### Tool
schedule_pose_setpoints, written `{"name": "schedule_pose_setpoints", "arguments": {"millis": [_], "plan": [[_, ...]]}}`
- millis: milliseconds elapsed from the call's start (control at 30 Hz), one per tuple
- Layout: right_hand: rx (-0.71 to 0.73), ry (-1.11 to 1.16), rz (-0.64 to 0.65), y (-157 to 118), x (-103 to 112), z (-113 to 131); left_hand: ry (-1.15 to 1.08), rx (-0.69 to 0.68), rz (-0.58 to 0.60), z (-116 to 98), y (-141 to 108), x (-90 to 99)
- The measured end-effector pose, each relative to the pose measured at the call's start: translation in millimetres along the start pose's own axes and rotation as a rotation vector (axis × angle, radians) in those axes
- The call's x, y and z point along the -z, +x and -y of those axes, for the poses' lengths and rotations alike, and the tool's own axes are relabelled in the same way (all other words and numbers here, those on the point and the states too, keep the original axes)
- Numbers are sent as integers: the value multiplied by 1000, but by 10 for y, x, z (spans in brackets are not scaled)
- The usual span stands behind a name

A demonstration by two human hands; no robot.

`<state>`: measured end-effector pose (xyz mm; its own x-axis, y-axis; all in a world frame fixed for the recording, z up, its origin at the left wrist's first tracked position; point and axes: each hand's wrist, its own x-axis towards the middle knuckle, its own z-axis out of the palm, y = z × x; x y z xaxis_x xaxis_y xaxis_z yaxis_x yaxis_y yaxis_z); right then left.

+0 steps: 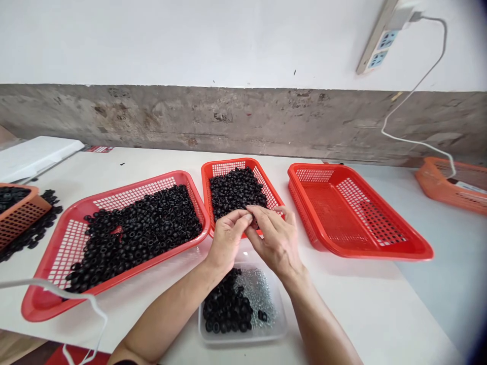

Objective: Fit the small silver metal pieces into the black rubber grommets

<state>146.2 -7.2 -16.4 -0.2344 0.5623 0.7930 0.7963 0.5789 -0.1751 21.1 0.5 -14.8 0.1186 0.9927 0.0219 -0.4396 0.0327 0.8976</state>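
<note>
Over the near edge of the middle red basket (228, 161), just beyond a clear tub (243, 340), the left hand (227, 241) and right hand (277, 238) meet; the fingertips of both are pinched narrow on what looks like a small piece (253, 221), so covered by them that I cannot tell its shape; black rings (228, 309) and clear beads (258, 289) lie side by side in the tub beneath the wrists.

A piece this small could slip if the pinch is off-centre, and among the similar dark parts (238, 190) in the basket it would be hard to find; a low forearm could catch the tub and tip it, mixing or scattering the beads; already a few black rings sit among them; the pale cord (57, 289) at lower left could snag a sleeve or drag on the wide red basket (178, 247), which is heaped with more dark parts.

The white counter (380, 304) also carries another red basket (319, 213) on the right, and loose black pieces (38, 228) by an orange basket (30, 218) on the left; behind stands a white wall (190, 40) with a stained grey band (266, 121) below; a power strip (378, 45) hangs upper right, its white cable (407, 141) trailing down.
</note>
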Motion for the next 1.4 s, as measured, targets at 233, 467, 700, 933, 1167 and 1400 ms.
{"name": "schedule_pose_setpoints", "arguments": {"millis": [233, 467, 700, 933, 1167, 1400], "plan": [[5, 52, 35, 24, 142, -128, 4, 163, 176, -110, 89, 113], [89, -11, 51, 26, 159, -132, 35, 100, 195, -80, 80, 133], [106, 14, 59, 12, 139, -172, 102, 69, 199, -83, 49, 119], [80, 84, 96, 12, 155, -200, 66, 84, 179, -51, 65, 114], [-18, 322, 182, 19, 279, -206, 86, 78, 203, -80, 45, 108], [-245, 638, 221, 27, 347, -275, 120, 88, 242, -132, 43, 112]]}}
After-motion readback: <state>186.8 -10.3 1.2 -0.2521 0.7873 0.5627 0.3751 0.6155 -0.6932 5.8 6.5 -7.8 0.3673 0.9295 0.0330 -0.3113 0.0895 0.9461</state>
